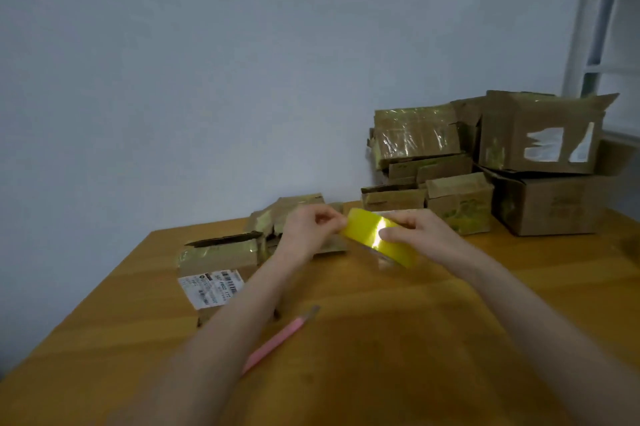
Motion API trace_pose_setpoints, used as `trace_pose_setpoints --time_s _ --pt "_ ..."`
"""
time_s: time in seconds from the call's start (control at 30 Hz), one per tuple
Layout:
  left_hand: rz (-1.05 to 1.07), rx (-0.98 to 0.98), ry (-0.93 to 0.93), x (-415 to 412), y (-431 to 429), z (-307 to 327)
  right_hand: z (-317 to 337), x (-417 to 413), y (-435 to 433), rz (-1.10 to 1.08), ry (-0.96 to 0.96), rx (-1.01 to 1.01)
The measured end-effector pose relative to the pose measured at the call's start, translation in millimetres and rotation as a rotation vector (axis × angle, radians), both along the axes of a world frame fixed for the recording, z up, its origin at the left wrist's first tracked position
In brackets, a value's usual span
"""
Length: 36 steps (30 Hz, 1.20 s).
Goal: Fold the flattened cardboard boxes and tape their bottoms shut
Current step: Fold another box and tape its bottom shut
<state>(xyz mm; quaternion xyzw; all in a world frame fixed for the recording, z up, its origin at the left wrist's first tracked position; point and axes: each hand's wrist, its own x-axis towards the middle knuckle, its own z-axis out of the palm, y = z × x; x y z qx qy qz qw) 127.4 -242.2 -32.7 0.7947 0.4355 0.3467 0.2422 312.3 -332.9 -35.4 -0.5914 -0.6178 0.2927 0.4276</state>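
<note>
Head view. Clutching the yellow tape roll (377,235) in the right grip (420,231), fingers curled round it, just above the surface (398,339). Pinching the roll's left edge with the left grip (310,226). Lying flattened to the left: cardboard box (218,257) with a white shipping label (211,288), print too blurred to read. Stacked far right: more boxes (502,162).

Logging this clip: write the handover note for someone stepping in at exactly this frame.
Left hand pinches the left edge of the tape roll, apparently hunting for the free end. Right hand holds the roll above the table.
Flattened boxes lie ahead-left, one with a shipping label. Pink knife lies by the left forearm.
Done: erected boxes are stacked back right.
Left: fold the flat ones and tape their bottoms.
</note>
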Motion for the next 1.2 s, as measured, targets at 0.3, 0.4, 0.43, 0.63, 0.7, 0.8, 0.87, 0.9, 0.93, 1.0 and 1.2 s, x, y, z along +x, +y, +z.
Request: trace_pose_setpoints --time_s 0.3,0.4,0.43,0.63,0.7,0.8,0.87,0.9,0.93,1.0,1.2 --pt "0.167 -0.024 -0.232 -88 16 96 61 -82 53 0.179 0.137 0.107" --pt "0.251 0.001 -0.295 -120 20 103 80 -104 75 0.084 0.145 0.257" --pt "0.279 0.004 -0.327 -129 23 103 85 -112 83 0.094 0.131 0.288" --pt "0.420 -0.129 -0.312 -181 39 48 63 -156 120 0.257 -0.105 0.201" --pt "0.460 -0.181 -0.321 -189 42 25 55 -166 128 0.275 -0.147 0.197" --pt "0.509 -0.176 -0.339 -195 47 11 54 -176 137 0.303 -0.166 0.183" --pt "0.519 -0.181 -0.347 -197 48 5 47 -175 138 0.287 -0.156 0.145" --pt "0.525 -0.187 -0.357 -199 49 2 40 -173 137 0.268 -0.112 0.108" --pt "0.529 -0.190 -0.370 -200 50 -2 33 -171 136 0.253 -0.039 0.066" --pt "0.536 -0.190 -0.402 -203 52 -6 23 -169 134 0.248 0.106 0.020" --pt "0.600 -0.231 -0.435 -232 58 -15 43 -182 140 0.246 0.080 0.100"
